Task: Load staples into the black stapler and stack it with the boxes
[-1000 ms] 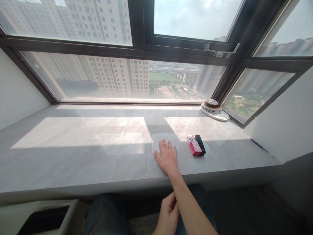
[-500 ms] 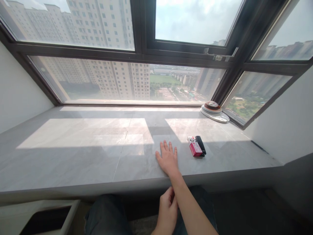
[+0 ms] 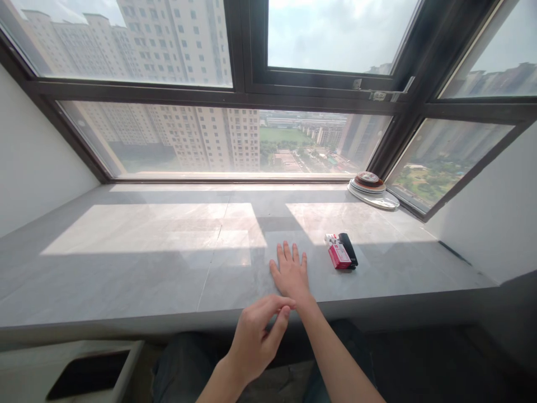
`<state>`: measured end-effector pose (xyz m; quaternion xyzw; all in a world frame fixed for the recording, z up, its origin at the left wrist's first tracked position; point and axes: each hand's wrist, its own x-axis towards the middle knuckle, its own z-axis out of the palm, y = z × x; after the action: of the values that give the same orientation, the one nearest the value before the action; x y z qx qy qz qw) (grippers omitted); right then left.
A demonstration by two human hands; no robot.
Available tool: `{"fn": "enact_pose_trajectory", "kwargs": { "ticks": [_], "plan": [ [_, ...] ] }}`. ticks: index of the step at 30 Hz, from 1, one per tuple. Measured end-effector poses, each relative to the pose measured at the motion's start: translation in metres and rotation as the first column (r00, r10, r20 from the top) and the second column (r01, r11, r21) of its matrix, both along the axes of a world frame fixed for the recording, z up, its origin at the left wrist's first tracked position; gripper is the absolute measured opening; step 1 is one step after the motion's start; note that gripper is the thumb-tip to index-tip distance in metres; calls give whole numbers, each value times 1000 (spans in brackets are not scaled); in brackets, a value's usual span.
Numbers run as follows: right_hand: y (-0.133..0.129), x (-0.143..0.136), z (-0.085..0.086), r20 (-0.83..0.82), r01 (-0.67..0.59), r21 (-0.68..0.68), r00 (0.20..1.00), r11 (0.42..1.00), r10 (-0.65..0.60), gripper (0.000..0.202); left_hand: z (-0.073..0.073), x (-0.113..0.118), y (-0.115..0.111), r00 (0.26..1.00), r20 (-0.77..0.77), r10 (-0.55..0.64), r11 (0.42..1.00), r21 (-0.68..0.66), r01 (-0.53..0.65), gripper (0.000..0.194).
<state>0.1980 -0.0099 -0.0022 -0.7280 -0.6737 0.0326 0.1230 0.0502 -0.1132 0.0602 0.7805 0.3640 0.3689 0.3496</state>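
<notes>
My right hand (image 3: 292, 276) lies palm down on the grey stone window sill (image 3: 138, 280), its fingers spread and nothing under them that shows. Close to its wrist, in front of the sill's edge, my left hand (image 3: 258, 334) is raised with bent fingers, thumb and forefinger nearly together. Nothing shows between those fingertips. Just right of my right hand sit a small pink and white box (image 3: 339, 256) and a black stapler (image 3: 348, 249), side by side and apart from both hands.
A stack of plates (image 3: 369, 187) stands in the far right corner by the dark window frame (image 3: 239, 95). White walls close off both ends of the sill. At lower left is a pale bin-like container (image 3: 25, 369) with a dark opening.
My left hand has risen from below my right forearm to beside the right wrist, moving up and left. My right hand stays flat on the sill. The view has shifted slightly.
</notes>
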Motion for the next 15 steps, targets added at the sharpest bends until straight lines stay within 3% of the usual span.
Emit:
{"fn": "enact_pose_trajectory", "kwargs": {
  "ticks": [2,4,6,8,10,15],
  "plan": [
    [-2,-2,0,14,-2,-1,1000,1000,2,66,1,-14,39,954,-179,240,962,178,-209,39],
    [-3,-4,1,21,-5,1,1000,1000,5,67,-12,-24,72,824,-363,435,889,317,-329,54],
    [-4,-4,1,22,-7,8,1000,1000,7,69,-33,-32,94,674,-510,535,843,382,-379,64],
    [-4,-5,0,23,-8,17,1000,1000,8,72,-51,-35,103,562,-605,564,826,404,-394,68],
    [-4,-5,0,25,-11,26,1000,1000,10,72,-62,-35,104,508,-648,568,822,412,-394,69],
    [-7,-6,3,24,-12,27,1000,1000,12,72,-63,-33,100,487,-673,557,828,407,-385,71]
  ]
}}
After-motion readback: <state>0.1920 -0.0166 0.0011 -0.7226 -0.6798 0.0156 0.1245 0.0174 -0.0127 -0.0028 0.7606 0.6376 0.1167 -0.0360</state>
